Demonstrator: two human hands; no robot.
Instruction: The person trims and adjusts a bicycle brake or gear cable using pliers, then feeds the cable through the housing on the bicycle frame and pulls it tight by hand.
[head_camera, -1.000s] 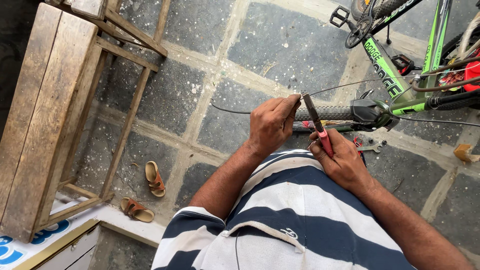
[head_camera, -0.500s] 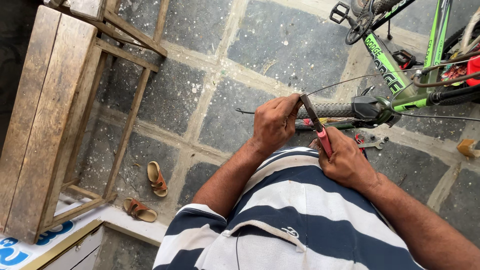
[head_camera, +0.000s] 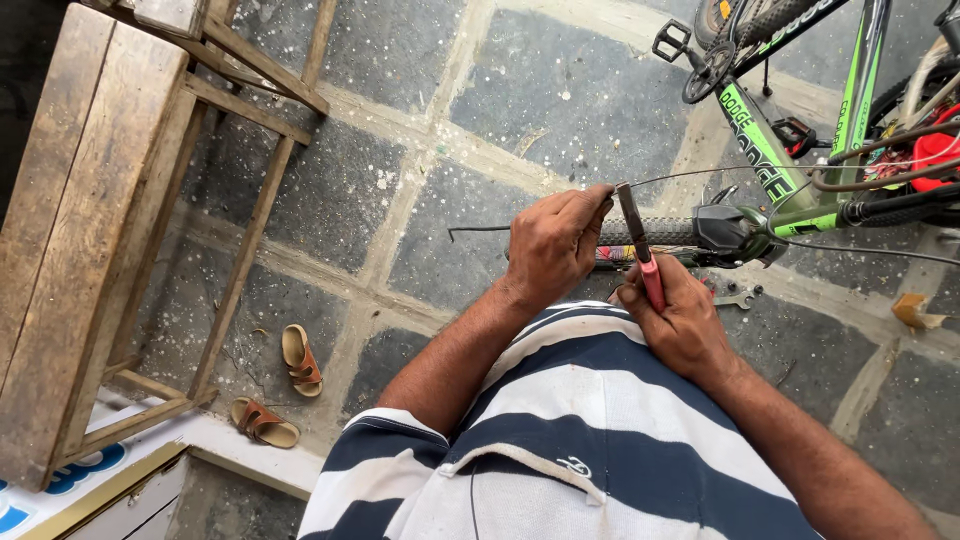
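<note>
Above a striped blue-and-white shirt (head_camera: 560, 440), a thin steel cable (head_camera: 480, 230) is pinched between the curled fingers of the left hand (head_camera: 555, 245), kept taut so that the tool can bite. Red-handled pliers (head_camera: 640, 250) are gripped in the closed right hand (head_camera: 680, 325), their tip set against the cable just beside the left fingertips. Beyond, a green bicycle (head_camera: 770, 170) is seen lying on the stone-slab floor (head_camera: 560, 90), a wooden bench (head_camera: 90, 200) standing at left and two sandals (head_camera: 285, 385) beside it.
</note>
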